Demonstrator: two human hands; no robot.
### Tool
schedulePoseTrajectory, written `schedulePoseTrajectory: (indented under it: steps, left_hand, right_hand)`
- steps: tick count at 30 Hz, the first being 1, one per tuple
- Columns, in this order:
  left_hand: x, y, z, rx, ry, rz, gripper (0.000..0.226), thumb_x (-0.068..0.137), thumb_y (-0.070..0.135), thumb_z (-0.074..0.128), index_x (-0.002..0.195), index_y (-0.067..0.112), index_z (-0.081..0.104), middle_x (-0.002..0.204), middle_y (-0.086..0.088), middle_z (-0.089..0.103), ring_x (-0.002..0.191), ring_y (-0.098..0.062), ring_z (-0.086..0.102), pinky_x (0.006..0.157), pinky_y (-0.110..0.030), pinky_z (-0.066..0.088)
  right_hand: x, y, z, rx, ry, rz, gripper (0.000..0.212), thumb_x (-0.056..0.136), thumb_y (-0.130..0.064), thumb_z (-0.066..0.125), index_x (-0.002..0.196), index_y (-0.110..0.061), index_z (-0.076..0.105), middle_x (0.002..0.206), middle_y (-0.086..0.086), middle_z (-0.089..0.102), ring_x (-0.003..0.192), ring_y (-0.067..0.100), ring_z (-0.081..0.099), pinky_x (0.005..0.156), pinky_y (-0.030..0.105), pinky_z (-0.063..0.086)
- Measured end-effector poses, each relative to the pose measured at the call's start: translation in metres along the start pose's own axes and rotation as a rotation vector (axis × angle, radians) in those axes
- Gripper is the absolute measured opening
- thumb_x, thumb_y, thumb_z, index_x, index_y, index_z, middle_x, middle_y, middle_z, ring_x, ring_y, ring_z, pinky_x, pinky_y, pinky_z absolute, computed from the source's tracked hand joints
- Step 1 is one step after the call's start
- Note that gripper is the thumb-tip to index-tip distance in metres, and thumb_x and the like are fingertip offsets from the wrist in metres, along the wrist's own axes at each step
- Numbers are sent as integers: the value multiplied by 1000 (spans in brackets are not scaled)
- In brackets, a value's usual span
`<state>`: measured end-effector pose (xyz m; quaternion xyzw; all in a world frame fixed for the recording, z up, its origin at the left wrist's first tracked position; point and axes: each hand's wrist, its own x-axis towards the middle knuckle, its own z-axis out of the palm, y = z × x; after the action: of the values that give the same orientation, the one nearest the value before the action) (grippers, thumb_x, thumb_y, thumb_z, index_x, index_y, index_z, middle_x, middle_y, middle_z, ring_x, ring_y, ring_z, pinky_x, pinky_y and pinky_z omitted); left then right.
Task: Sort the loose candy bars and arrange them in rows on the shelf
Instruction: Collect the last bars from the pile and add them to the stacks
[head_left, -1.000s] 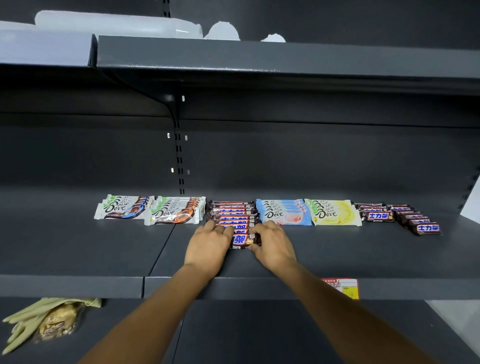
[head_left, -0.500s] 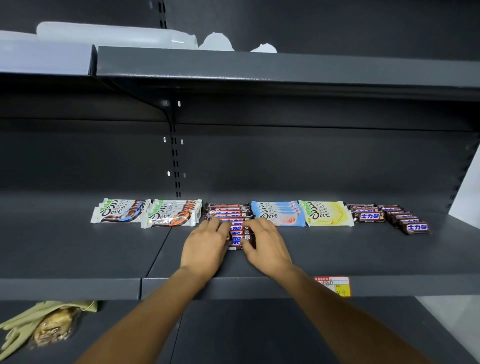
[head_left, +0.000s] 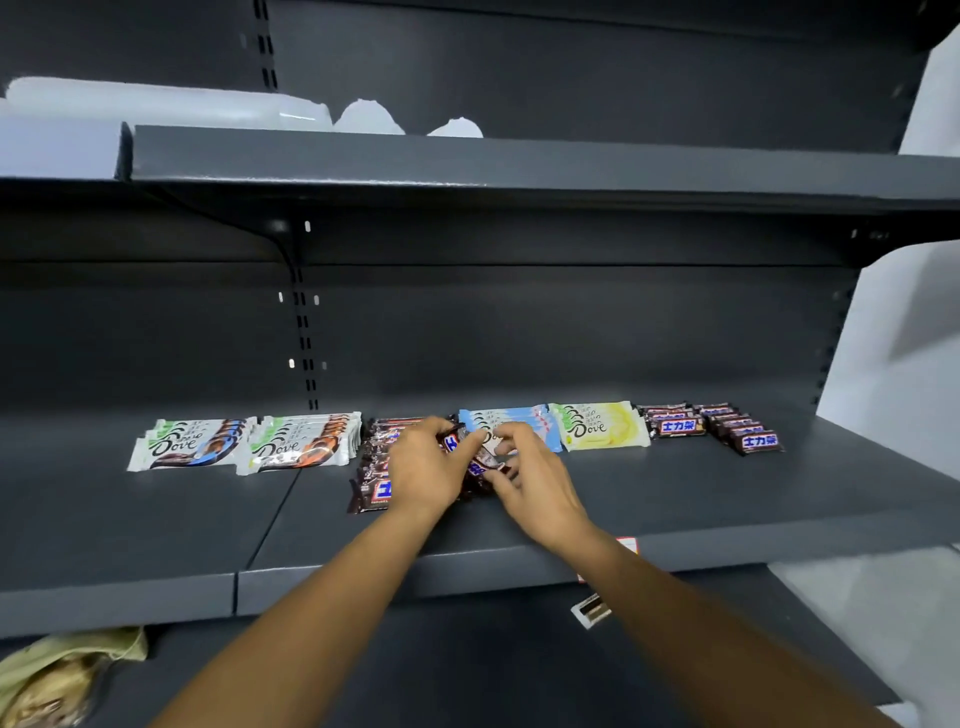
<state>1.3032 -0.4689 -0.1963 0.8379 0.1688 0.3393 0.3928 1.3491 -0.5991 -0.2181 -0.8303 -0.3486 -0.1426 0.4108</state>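
Note:
On the dark grey shelf (head_left: 675, 499) lies a row of brown Snickers bars (head_left: 371, 491), running front to back in the middle. My left hand (head_left: 423, 467) and my right hand (head_left: 530, 478) meet over that row and together grip a few brown bars (head_left: 475, 457), lifted and tilted off the stack. Left of the row lie two stacks of white Dove bars (head_left: 192, 444) (head_left: 304, 441). To the right are a blue Dove stack (head_left: 511, 418), a yellow Dove stack (head_left: 597, 426) and two short rows of small Snickers bars (head_left: 675, 423) (head_left: 748, 434).
An upper shelf (head_left: 519, 161) overhangs the work area, with white plastic items (head_left: 166, 104) on it. A price tag (head_left: 626, 545) sits on the shelf's front lip. On the lower shelf lie yellowish gloves with a wrapped packet (head_left: 57, 670) and a small label (head_left: 589, 610).
Both hands, flat on the front of the brown row before, have closed on a few bars and raised them. The front bars of the row now lie askew. The camera has tilted up.

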Motion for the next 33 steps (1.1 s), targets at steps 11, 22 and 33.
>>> schedulePoseTrajectory:
  steps: [11,22,33]
  left_hand:
    - [-8,46,72,-573,-145,-402,34,91,32,59,74,3,65,76,-10,72,58,-14,68,60,-22,58]
    - [-10,82,157,-607,-143,-460,36,91,29,60,77,-4,66,73,-12,71,51,-11,66,49,-16,52]
    - [-16,106,240,-453,-244,-354,35,92,32,56,73,5,67,69,-12,71,57,-15,67,71,-36,59]
  right_hand:
    - [3,65,-72,-92,112,-57,22,86,-4,59,106,-12,64,103,0,52,71,13,56,78,25,48]
    - [3,141,-122,-153,0,-39,47,78,-31,71,122,-18,59,116,-5,49,103,5,46,91,17,39]
    - [6,218,-168,-319,-21,-31,39,82,-22,69,120,-20,60,119,-3,57,112,16,43,93,22,34]
